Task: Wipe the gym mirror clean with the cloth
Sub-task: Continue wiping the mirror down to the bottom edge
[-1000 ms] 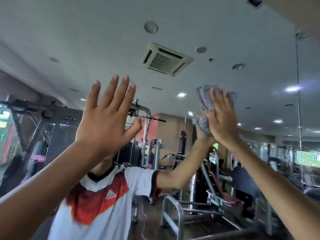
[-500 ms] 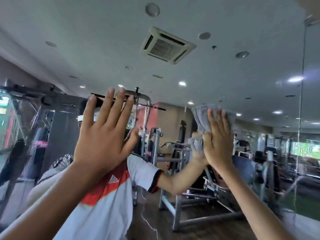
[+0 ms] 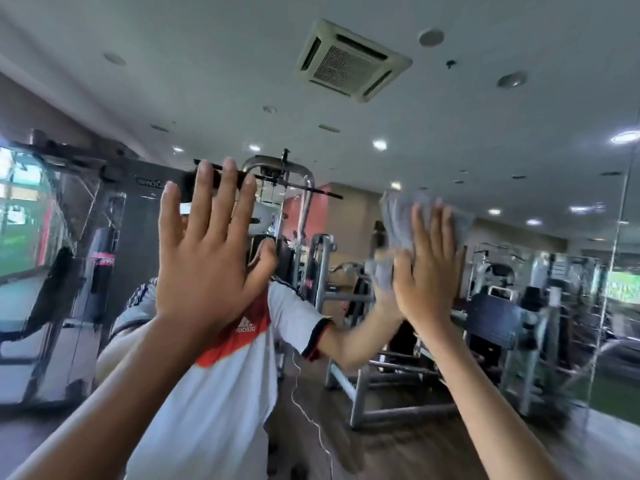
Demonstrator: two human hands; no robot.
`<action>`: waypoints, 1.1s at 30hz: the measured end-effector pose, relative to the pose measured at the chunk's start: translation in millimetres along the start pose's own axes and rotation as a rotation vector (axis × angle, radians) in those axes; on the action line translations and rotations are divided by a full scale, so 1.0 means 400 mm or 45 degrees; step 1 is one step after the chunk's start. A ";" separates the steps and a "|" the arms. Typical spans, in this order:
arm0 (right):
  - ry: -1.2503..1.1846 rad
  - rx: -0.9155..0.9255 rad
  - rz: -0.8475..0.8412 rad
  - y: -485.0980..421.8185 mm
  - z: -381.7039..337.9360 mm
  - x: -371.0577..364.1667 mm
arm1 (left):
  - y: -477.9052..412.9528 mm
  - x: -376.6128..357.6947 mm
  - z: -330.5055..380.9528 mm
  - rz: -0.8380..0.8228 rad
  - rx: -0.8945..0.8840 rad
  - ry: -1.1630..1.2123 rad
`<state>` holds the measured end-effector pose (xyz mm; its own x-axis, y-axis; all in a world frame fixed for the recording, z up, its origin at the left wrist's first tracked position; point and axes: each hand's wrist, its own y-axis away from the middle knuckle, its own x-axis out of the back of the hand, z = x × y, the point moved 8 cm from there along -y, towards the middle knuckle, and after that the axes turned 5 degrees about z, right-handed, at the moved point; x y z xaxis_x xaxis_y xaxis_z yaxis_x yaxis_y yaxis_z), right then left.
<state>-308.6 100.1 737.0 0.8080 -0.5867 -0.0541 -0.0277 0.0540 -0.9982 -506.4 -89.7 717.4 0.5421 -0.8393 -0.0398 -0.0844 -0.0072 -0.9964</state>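
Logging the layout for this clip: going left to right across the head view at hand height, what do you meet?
Reflected punching bag → left hand, fingers spread → right hand, flat on the grey cloth → vertical mirror seam.
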 end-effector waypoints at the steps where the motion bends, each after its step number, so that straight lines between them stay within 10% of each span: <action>1: -0.014 -0.153 0.029 -0.047 -0.009 -0.006 | 0.001 -0.002 0.003 -0.010 0.004 -0.001; 9: 0.010 0.427 -0.207 0.256 -0.206 -0.023 | 0.129 0.032 -0.020 0.021 -0.114 0.016; 16: 0.040 -0.274 0.012 0.143 -0.045 0.004 | 0.183 0.031 0.000 -0.046 -0.046 0.050; 23: -0.021 0.427 -0.228 0.420 -0.191 -0.009 | 0.254 0.026 0.000 -0.035 -0.086 0.060; 29: -0.044 -0.396 0.030 0.248 -0.077 0.004 | 0.262 0.027 0.012 -0.015 -0.046 0.030; 33: -0.105 0.031 -0.074 0.324 -0.261 -0.030 | 0.292 0.040 0.001 0.024 -0.037 0.088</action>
<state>-383.2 29.6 605.4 0.8535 -0.5210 0.0073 0.0341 0.0419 -0.9985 -507.4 -103.8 600.3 0.4811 -0.8751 -0.0522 -0.1190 -0.0062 -0.9929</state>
